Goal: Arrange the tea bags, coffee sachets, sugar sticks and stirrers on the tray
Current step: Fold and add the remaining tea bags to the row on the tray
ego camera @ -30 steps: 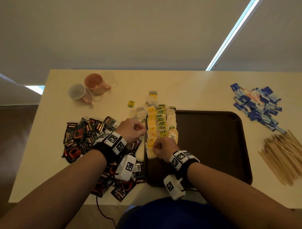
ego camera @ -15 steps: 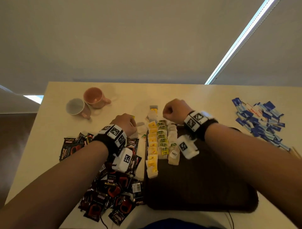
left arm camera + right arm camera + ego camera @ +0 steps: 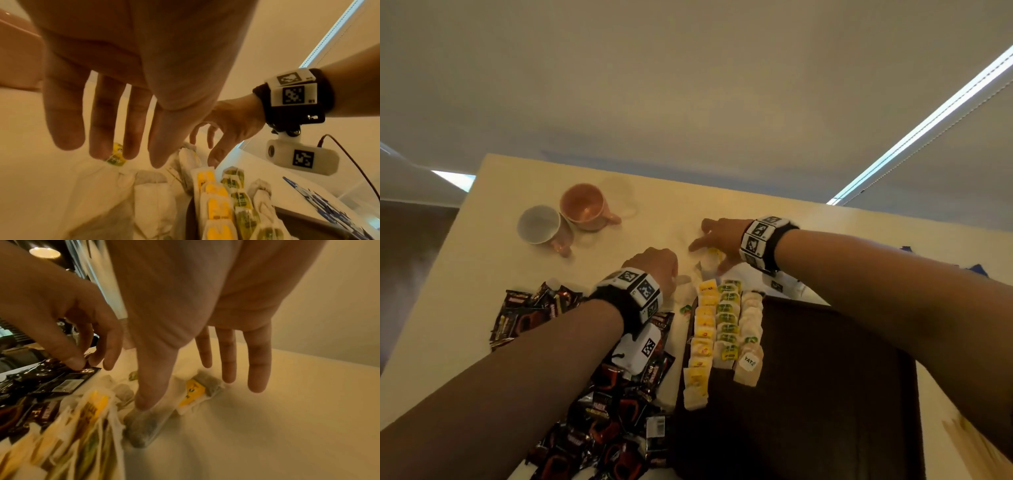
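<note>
- Presently, right hand (image 3: 722, 236): fingers straight and spread, grip open, nothing held. The thumb tip presses a loose tea bag (image 3: 148, 423) lying on the worktop (image 3: 493, 260) just beyond the far end of the tray (image 3: 825, 394).
- Left hand (image 3: 659, 265): fingers extended and relaxed over loose tea bags beside the tray's left edge; grip open, nothing held.
- Three rows of tea bags (image 3: 726, 329) lie along the tray's left portion, yellow-tagged, green-tagged and plain.
- Coffee sachets (image 3: 602, 411) are heaped on the worktop left of the tray; two cups (image 3: 565, 219) lie on their sides further back.
- Change: half a second ago both hands were fisted; both have since opened, and the right hand has lowered onto the loose bags.
</note>
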Demonstrator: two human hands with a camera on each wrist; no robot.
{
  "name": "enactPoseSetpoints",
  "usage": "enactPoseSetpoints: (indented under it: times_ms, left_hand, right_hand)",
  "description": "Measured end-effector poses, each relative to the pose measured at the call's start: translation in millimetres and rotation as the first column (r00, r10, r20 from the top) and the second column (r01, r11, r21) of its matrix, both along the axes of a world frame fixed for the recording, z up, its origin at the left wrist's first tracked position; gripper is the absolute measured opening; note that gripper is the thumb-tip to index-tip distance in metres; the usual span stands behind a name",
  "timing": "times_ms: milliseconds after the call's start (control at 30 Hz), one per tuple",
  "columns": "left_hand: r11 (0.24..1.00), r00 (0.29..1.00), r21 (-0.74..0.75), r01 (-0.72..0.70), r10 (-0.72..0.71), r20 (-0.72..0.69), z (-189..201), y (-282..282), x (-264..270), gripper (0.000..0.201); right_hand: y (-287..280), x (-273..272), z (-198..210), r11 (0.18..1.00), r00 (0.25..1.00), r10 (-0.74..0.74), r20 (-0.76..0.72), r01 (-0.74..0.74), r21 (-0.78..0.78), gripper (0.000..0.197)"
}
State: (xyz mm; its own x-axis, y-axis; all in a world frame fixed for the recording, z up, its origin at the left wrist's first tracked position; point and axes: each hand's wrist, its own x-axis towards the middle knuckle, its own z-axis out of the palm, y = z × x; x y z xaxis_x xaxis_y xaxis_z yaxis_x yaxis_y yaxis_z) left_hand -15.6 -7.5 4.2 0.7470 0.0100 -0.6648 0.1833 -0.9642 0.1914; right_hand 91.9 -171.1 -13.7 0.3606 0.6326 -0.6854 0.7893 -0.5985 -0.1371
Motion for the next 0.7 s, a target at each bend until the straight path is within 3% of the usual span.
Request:
enactPoseSetpoints:
  times_ms: [167, 367, 533, 600, 700]
  left_hand:
    - [0.997, 0.997, 0.025, -0.077, 0.078, -0.013, -7.8, 0.6, 4.2, 0.033]
    - [0.986, 0.987, 0.03, -0.162, 0.162, 0.025, -20.8, 4.3, 5.9, 0.064]
    - [0.993, 0.989, 0.062, -0.101, 0.107, -0.103, -24.3, -2.9, 9.8, 0.101]
    - [0.996, 0.992, 0.07, -0.046, 0.054, -0.115, -26.3, -6.2, 9.8, 0.101]
    - [0.997, 0.997, 0.081, -0.001, 0.007, -0.072, -30.6, -8.9, 10.6, 0.084]
  right_hand:
    - [14.7, -1.2, -9.4, 0.995, 0.996, 0.091, -0.019, -0.092, -0.04, 0.071]
    - [8.8, 5.1, -17.7, 0.999, 0.995, -0.045, -0.086, 0.046, 0.012, 0.05]
    - [-1.7, 12.8, -18.0, 0.987, 0.986, -0.157, -0.051, 0.159, 0.038, 0.034]
    - [-6.5, 11.6, -19.4, 0.982, 0.982, -0.183, -0.054, 0.185, 0.034, 0.032]
    - [-11.3, 6.2, -21.3, 0.97, 0.971, -0.233, -0.057, 0.236, 0.064, 0.038]
